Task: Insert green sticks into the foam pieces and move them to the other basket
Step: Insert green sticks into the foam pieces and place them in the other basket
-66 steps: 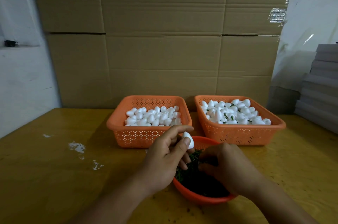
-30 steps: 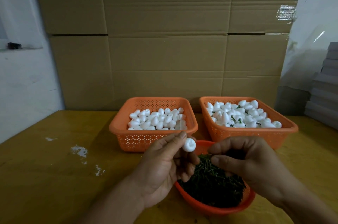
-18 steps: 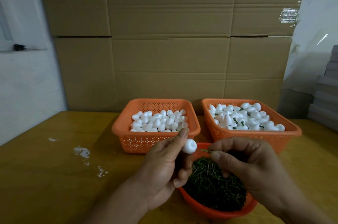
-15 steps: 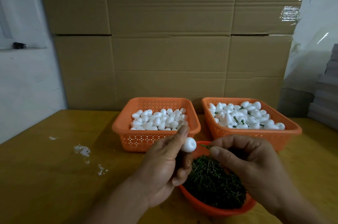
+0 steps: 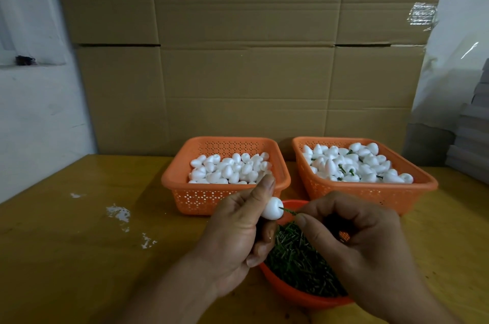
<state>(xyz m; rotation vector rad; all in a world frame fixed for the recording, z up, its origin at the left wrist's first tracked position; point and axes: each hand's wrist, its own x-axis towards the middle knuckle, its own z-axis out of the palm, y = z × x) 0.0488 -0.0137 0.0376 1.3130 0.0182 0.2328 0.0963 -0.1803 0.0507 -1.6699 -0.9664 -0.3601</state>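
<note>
White foam: one foam piece (image 5: 272,208) is pinched in the left hand (image 5: 235,233), between the raised forefinger above and the thumb side below, with its free face turned toward the right. The right hand (image 5: 362,241) pinches one green stick (image 5: 288,211) between thumb and forefinger tip. Both grips are closed on their parts; neither is released.

Controlling relation: the green stick lies just to the right of the foam piece, with its long axis running nearly level, left to right, rising slightly toward the foam. Its left tip meets the foam's right face at or close to the centre. Whether the tip has already entered the foam cannot be told. The hands are close together above the far rim of the round orange bowl (image 5: 299,297), which holds the loose stick supply.

Judged step: insertion. The coming move most likely calls for a push along the stick's own axis toward the left hand, with the foam held steady. An off-axis push could bend the stick or break out through the foam's side.

Destination: the right basket (image 5: 370,191) holds foam pieces with green stems showing, so it is judged the receiving basket. It lies beyond the right hand, which is the nearer of the two. The left basket (image 5: 211,196) holds plain foam pieces. Both baskets stand on the yellow surface (image 5: 79,244).
</note>
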